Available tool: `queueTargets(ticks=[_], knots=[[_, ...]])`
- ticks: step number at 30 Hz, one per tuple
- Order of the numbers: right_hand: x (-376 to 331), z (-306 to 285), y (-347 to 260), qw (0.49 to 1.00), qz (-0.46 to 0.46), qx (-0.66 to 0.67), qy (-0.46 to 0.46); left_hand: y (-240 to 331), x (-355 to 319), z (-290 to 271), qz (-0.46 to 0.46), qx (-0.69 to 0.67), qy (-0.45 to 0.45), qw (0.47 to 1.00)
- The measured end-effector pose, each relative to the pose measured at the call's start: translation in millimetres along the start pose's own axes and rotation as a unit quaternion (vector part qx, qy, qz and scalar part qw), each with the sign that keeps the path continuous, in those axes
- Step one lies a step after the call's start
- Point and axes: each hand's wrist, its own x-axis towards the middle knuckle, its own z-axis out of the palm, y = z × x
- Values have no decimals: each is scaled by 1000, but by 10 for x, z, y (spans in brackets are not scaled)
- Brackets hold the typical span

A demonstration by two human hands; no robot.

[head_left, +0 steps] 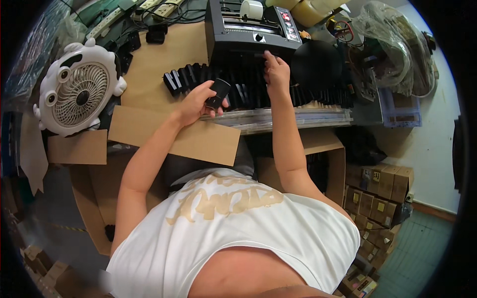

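Observation:
My left hand (196, 103) is closed around a small black plastic block (218, 93), held tilted above the table's near edge. It looks like a small adapter or case; I cannot tell which. My right hand (277, 73) reaches forward to the front of a black tape dispenser (253, 37), thumb and forefinger pinched at its outlet. Whatever lies between those fingertips is too small to make out. A white roll (252, 9) sits in the top of the dispenser. Between and beneath my hands stand several similar black pieces (186, 77) in a long row, partly hidden by my hands.
To the left stands a white animal-shaped fan (79, 94). Cables and power strips (161, 9) crowd the back left. A round black disc (317, 64) is right of the dispenser. Open cardboard boxes (92, 186) flank my lap; stacked cartons (382, 181) stand at right.

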Motion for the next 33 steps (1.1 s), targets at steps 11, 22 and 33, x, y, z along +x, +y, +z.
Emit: queueTargets(ticks=[11,22,33], knots=[[-949,358,207,977,-113,-3,-179,-37,55,-78,4,-33,-28,999],[-950,367,373,953,-187,-121,-208,-44,-1,-22,21,-51,-52,997],[-858,389,434,915,-297,-206,-180,-56,49,-41,30,-18,-44,998]])
